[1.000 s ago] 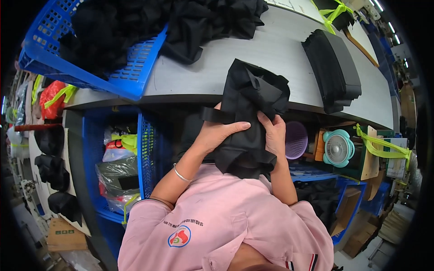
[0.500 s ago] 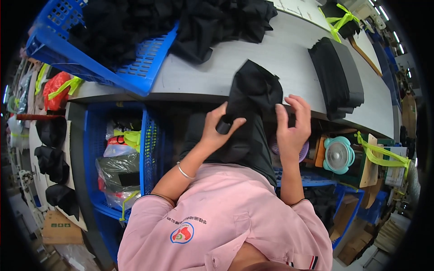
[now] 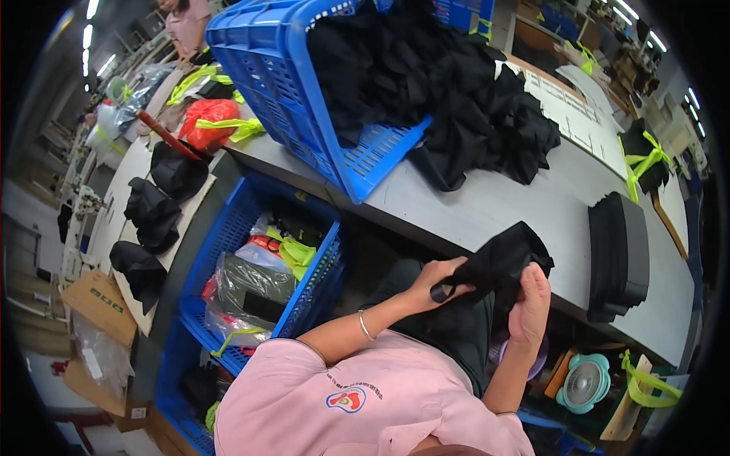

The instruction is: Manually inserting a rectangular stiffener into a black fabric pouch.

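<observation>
A piece of black cloth [image 3: 506, 262] is held over my lap at the near edge of the table. My left hand [image 3: 435, 289] grips its left end, with the thumb and fingers closed round a folded part. At its right edge, my right hand [image 3: 530, 308] has its fingers closed on the cloth; the fingertips are partly hidden behind the fabric. To the right on the table lies a neat stack of black cloth pieces [image 3: 617, 258]. Beyond my hands, a loose heap of black cloth [image 3: 487, 114] spills from a tipped blue basket [image 3: 296, 114].
Under the table to the left stands a blue crate [image 3: 220, 228] with plastic-wrapped goods. A small turquoise fan [image 3: 585, 384] sits low at the right. Black pieces [image 3: 152, 216] lie on a board at the far left, near a red bag [image 3: 209, 121]. Another person [image 3: 186, 26] is at the back left.
My view has turned to the left, so the scene sits further right. My right hand, apart from the cloth with fingers spread before, has closed on its right edge. My left hand keeps its hold.
</observation>
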A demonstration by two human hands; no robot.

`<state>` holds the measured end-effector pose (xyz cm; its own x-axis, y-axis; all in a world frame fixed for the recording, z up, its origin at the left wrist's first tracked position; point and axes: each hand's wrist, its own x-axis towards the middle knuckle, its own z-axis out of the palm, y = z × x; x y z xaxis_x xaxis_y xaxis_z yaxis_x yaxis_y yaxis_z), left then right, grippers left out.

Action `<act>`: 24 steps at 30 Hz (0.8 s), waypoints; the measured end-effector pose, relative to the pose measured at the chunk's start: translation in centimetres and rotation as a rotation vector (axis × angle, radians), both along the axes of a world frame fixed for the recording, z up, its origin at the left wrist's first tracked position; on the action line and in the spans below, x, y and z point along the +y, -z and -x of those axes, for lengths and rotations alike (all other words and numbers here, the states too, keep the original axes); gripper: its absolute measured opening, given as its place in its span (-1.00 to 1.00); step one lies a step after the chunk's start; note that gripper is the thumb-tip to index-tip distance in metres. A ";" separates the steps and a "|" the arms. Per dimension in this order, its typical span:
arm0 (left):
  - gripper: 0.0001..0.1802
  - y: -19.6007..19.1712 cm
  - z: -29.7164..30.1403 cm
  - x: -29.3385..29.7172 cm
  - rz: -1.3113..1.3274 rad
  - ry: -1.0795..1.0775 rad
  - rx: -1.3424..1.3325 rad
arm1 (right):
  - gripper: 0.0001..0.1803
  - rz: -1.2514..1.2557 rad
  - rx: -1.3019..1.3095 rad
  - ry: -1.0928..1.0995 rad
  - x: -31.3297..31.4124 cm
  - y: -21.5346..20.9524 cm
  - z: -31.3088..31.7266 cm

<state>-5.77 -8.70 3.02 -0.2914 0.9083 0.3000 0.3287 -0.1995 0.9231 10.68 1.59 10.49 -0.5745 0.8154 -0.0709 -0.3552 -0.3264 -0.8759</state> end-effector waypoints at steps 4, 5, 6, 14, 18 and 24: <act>-0.71 -1.1 -0.5 0.6 0.066 0.047 0.006 | -0.71 0.086 0.225 -0.035 1.7 0.3 -1.7; -0.71 -1.8 -0.6 0.8 0.083 0.089 -0.070 | -0.72 -0.008 0.160 -0.013 1.5 0.1 -1.9; -0.71 -2.3 -0.5 1.1 0.096 0.131 -0.147 | -0.72 -0.106 0.094 0.009 1.5 -0.5 -2.1; -0.46 -3.0 1.5 -0.2 0.515 0.036 -1.065 | -0.82 -0.646 -0.461 0.657 1.5 0.7 -6.5; -0.40 -2.9 0.0 -0.7 0.443 0.076 -0.965 | -0.67 0.002 -0.219 0.071 -0.6 2.5 -5.3; -0.48 -3.1 -0.9 -0.6 0.580 0.173 -1.013 | -0.64 0.160 -0.141 0.048 -1.2 4.5 -5.1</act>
